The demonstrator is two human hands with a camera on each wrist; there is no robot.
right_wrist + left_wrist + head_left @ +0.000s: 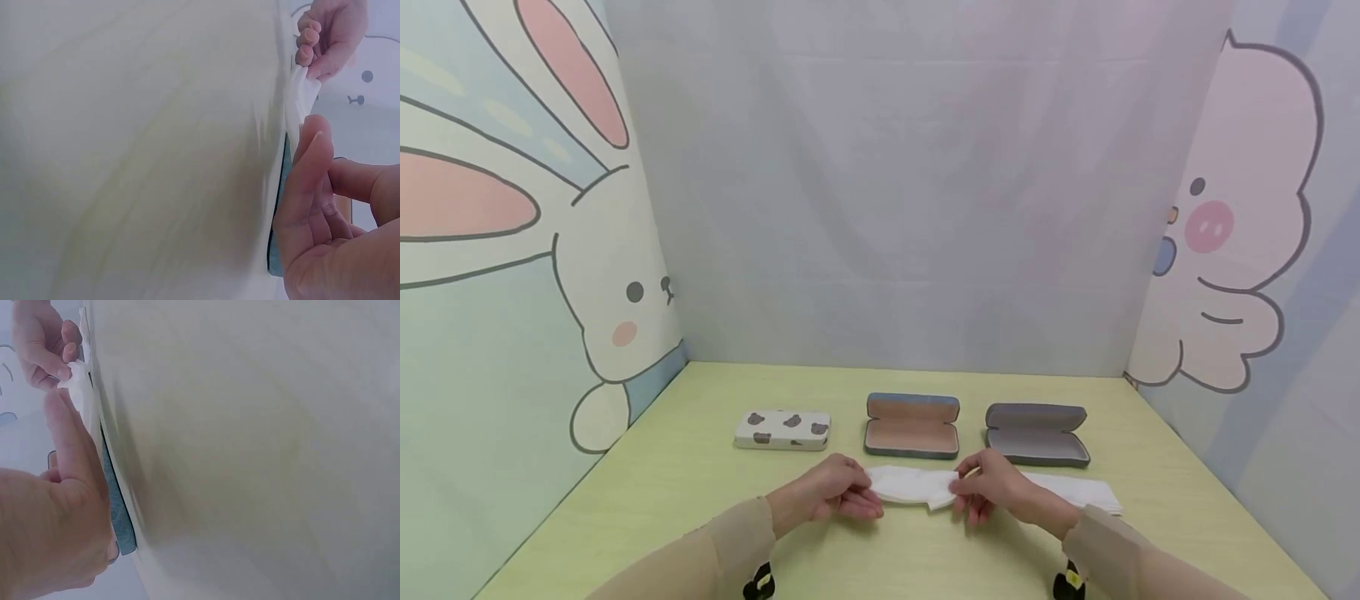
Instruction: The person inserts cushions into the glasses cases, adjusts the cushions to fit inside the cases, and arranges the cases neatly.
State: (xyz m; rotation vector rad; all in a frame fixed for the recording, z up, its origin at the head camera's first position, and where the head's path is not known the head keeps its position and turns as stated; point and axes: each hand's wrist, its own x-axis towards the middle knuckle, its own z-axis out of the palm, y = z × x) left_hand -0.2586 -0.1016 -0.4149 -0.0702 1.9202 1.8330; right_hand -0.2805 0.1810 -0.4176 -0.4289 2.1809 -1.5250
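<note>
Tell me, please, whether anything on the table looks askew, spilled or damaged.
I see no spill or damage. Only the held cloth between the left hand and right hand looks askew: a corner juts from its near edge by the right hand, breaking that edge's line.

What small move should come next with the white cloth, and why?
Probably tucking in the jutting corner of the white cloth: the left hand and right hand hold its ends, but near the right hand that corner pokes out toward the person.
</note>
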